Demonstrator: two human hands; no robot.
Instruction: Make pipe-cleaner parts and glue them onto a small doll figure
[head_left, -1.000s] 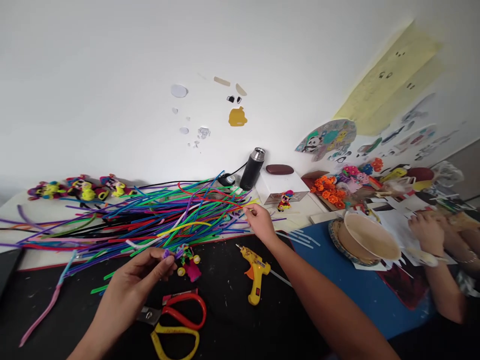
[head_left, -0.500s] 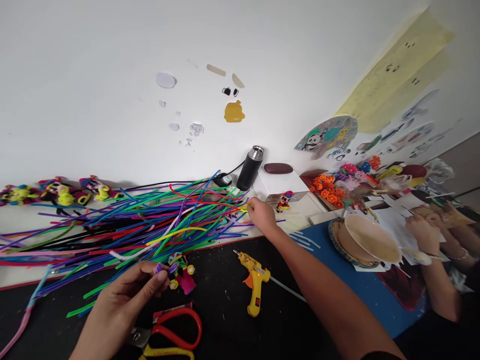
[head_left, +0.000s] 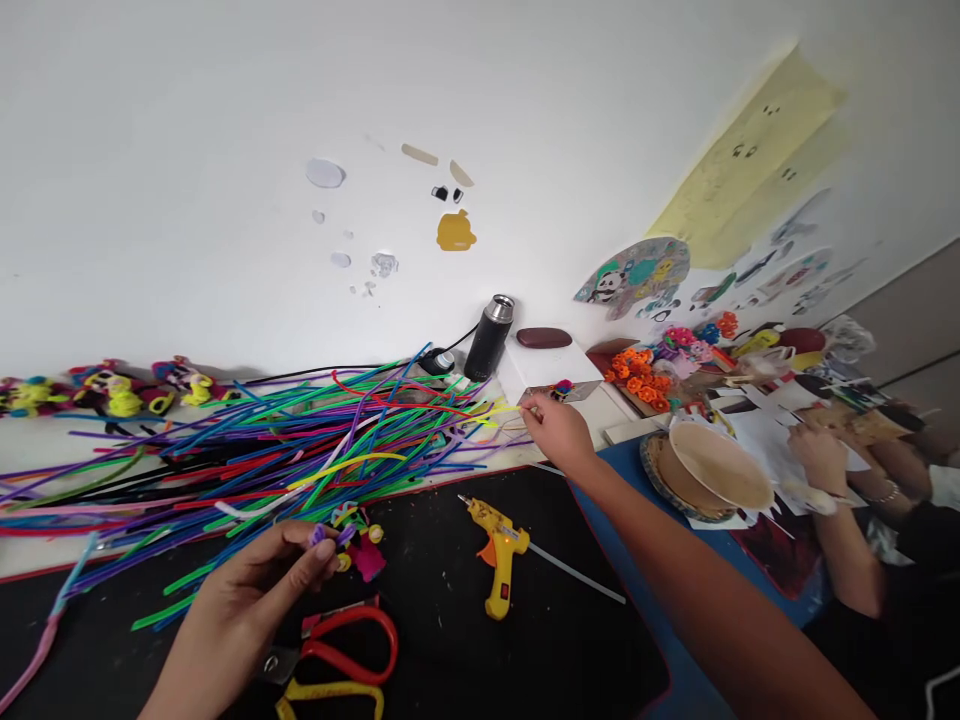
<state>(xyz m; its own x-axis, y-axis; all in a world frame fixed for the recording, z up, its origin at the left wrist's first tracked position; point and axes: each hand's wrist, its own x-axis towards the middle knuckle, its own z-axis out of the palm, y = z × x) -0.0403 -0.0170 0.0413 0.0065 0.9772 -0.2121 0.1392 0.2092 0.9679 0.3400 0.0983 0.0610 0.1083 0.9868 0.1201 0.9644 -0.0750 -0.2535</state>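
My left hand [head_left: 244,610] pinches a small twisted purple pipe cleaner [head_left: 321,535] between thumb and fingers. Just beyond it, partly covered, a small pipe-cleaner figure [head_left: 367,556] in magenta, yellow and blue lies on the black mat. My right hand [head_left: 559,432] reaches to the right end of a heap of coloured pipe cleaners [head_left: 315,440]. Its fingertips are closed on the end of a yellow pipe cleaner [head_left: 505,409], whose other end runs into the heap. Scissors [head_left: 351,650] with red and yellow handles lie beside my left hand, their blades partly hidden.
A yellow glue gun [head_left: 498,555] rests on the black mat [head_left: 450,670]. Behind are a black flask [head_left: 489,340] and a white box [head_left: 551,370]. Several finished figures [head_left: 120,390] line the wall. At right stand a beige bowl [head_left: 716,465] and another person's hands [head_left: 817,455].
My right hand has moved right, drawing the yellow pipe cleaner further out of the heap. My left hand stays in place with the purple piece. The view has shifted slightly to the right.
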